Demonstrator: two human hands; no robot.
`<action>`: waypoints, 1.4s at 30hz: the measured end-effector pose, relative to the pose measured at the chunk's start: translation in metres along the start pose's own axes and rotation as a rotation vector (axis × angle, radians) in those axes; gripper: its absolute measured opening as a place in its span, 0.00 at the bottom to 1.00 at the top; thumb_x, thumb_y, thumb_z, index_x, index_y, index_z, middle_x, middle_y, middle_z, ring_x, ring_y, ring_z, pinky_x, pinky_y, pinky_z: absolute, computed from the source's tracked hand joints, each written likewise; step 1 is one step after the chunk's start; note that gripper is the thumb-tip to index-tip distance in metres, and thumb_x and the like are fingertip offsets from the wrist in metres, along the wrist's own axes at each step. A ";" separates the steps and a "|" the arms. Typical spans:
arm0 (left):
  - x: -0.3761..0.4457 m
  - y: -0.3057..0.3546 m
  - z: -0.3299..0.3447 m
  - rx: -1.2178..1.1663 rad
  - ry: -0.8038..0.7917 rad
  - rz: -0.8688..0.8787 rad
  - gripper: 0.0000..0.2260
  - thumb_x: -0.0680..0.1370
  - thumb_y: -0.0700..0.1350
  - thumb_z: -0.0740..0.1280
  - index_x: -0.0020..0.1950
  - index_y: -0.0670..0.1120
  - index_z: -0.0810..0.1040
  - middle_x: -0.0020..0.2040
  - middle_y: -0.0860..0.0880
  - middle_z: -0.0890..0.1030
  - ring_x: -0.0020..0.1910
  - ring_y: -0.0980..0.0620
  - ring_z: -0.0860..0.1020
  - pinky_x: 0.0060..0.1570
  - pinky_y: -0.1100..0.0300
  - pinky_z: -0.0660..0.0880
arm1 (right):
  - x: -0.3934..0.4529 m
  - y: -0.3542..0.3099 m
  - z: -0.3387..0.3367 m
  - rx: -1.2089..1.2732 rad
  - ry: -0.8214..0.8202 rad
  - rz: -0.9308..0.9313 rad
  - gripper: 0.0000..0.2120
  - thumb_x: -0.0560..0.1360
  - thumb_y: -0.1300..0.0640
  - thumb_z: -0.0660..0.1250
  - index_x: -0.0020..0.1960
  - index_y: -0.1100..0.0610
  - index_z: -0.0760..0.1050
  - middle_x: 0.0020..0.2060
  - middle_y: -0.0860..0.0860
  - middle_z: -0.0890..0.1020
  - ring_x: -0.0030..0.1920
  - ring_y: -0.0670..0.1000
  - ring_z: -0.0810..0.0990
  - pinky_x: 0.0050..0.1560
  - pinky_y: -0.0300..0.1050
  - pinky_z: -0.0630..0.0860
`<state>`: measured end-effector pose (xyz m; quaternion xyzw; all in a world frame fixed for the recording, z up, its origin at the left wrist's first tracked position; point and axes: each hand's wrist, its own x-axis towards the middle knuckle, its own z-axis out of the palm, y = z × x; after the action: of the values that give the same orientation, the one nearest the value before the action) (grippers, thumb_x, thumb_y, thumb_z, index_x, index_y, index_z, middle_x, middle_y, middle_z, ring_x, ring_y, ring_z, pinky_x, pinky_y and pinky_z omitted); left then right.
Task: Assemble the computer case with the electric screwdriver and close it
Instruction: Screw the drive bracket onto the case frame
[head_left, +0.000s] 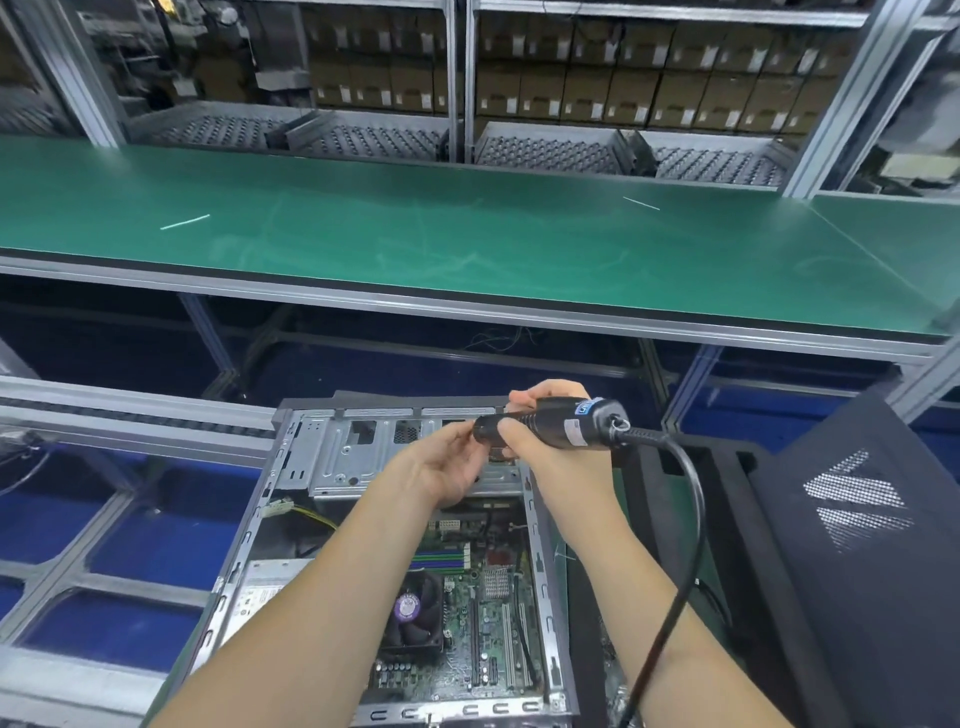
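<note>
The right hand (540, 431) grips the electric screwdriver (556, 427) held sideways; the left hand (447, 467) pinches its tip, both above the open computer case (405, 571)

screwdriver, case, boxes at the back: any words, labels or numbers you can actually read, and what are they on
No text can be read with certainty.
Blue label on the electric screwdriver, held in the right hand: lettering there, too blurred to read.
Purple sticker on the fan inside the open computer case: print too small.
White label on the power supply: unreadable.
White labels on the cardboard boxes on the shelves: too small and blurred.
</note>
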<state>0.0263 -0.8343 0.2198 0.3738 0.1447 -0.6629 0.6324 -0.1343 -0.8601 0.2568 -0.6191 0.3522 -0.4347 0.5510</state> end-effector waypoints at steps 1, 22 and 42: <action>0.001 0.002 -0.002 0.000 0.036 0.010 0.09 0.74 0.34 0.73 0.34 0.32 0.83 0.39 0.39 0.86 0.33 0.45 0.86 0.37 0.53 0.84 | 0.002 0.002 -0.001 -0.002 -0.018 0.002 0.18 0.71 0.64 0.77 0.56 0.50 0.78 0.54 0.47 0.86 0.58 0.51 0.85 0.59 0.64 0.82; 0.005 -0.005 0.000 0.112 -0.023 0.021 0.07 0.65 0.36 0.76 0.40 0.34 0.86 0.46 0.40 0.87 0.39 0.45 0.87 0.30 0.57 0.82 | 0.003 0.009 -0.008 0.183 -0.112 0.006 0.19 0.71 0.62 0.77 0.58 0.52 0.76 0.58 0.53 0.86 0.60 0.58 0.85 0.59 0.68 0.81; 0.007 0.003 0.002 0.049 0.104 0.040 0.11 0.77 0.36 0.73 0.37 0.31 0.82 0.34 0.40 0.84 0.28 0.48 0.84 0.32 0.53 0.83 | 0.002 -0.006 -0.014 0.134 -0.169 -0.148 0.21 0.70 0.62 0.77 0.60 0.50 0.77 0.59 0.52 0.83 0.63 0.58 0.83 0.55 0.70 0.82</action>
<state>0.0286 -0.8408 0.2175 0.4260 0.1534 -0.6331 0.6278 -0.1466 -0.8664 0.2637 -0.6397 0.2277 -0.4431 0.5854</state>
